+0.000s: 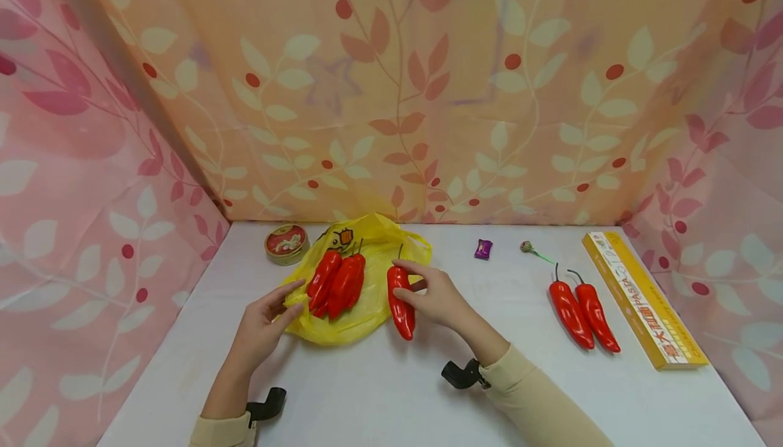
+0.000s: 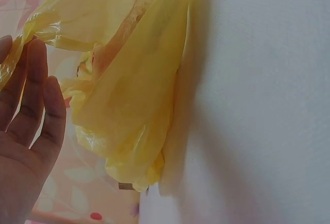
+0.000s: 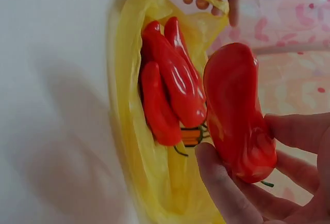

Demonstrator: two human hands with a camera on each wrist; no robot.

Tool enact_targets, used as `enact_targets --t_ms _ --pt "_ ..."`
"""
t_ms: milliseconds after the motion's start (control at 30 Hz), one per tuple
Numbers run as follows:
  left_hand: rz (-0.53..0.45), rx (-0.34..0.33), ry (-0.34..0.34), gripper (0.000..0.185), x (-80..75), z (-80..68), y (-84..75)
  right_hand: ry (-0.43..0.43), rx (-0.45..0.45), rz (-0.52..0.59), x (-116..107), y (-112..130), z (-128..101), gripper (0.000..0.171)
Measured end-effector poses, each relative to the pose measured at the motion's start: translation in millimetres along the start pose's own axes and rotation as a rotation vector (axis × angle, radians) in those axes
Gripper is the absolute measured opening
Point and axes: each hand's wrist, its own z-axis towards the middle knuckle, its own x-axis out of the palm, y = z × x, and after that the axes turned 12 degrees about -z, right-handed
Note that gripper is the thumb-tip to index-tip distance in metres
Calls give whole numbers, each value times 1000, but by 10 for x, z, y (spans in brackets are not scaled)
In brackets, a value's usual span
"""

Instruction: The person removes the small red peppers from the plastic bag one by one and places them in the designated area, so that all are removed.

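A red chili pepper with a thin dark stem is gripped between the thumb and fingers of my right hand, over the right side of a yellow plastic bag. My left hand pinches the bag's left edge, and in the left wrist view the thin plastic runs up at its fingertips. Inside the bag lie several more red peppers, side by side, also visible through the open mouth in the right wrist view.
Two red peppers lie on the right of the white table, beside a long yellow pasta box. Toward the back are a purple wrapped candy and a lollipop with a green stick. A round tin stands left of the bag.
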Motion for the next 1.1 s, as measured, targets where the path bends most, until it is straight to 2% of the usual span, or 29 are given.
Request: enact_targets --t_ms 300,633,967,1100 --pt "5 24 -1 48 -19 5 -6 -64 24 -16 -313 -165 -241 55" --pt "-5 15 0 48 -2 5 0 -103 54 -32 -627 -498 -538 60" --pt "4 8 -1 49 -7 6 -15 -170 149 -158 -948 -859 -844 64" --pt "3 -1 -1 50 -9 -3 -14 -194 150 -276 -1084 -1017 -945 62"
